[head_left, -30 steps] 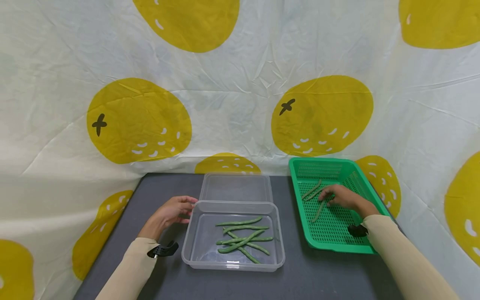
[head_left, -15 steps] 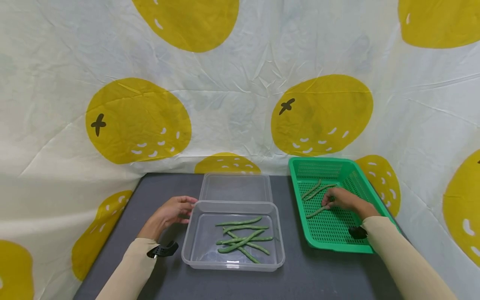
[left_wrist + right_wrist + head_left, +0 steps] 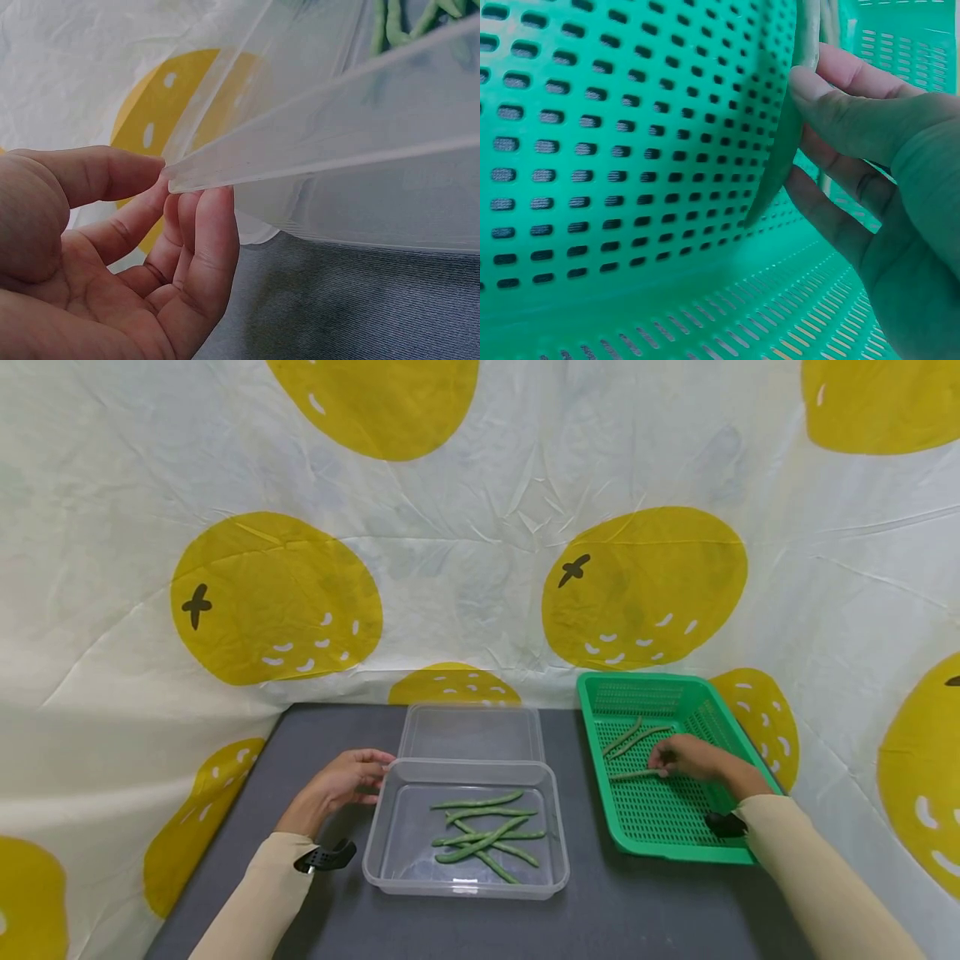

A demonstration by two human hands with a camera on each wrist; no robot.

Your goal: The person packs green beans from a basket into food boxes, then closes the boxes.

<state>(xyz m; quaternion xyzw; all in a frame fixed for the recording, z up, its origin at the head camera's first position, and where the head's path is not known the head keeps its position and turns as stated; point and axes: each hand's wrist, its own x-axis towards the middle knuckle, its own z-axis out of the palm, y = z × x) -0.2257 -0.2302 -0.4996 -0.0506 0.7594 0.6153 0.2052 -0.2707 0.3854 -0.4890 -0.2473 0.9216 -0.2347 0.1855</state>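
Observation:
My right hand (image 3: 693,757) reaches into the green plastic basket (image 3: 660,835), where thumb and fingertips pinch one end of a green bean (image 3: 632,774). In the right wrist view that bean (image 3: 778,154) lies close along the basket's perforated floor. Two more green beans (image 3: 637,743) lie farther back in the basket. My left hand (image 3: 348,781) is at the back left corner of a clear plastic container (image 3: 378,843). The left wrist view has the thumb on top of its rim (image 3: 247,161) and the fingers curled beneath. Several green beans (image 3: 487,839) lie crossed inside the container.
Right behind the container, a clear flat lid (image 3: 471,732) lies on the dark grey table (image 3: 592,906). A white curtain (image 3: 465,568) printed with yellow fruit hangs along the back and sides of the table. The basket stands at the table's right side.
The pinched bean has swung from pointing toward the front to lying crosswise, its free end now to the left. My right hand has shifted slightly right. The left hand stays put.

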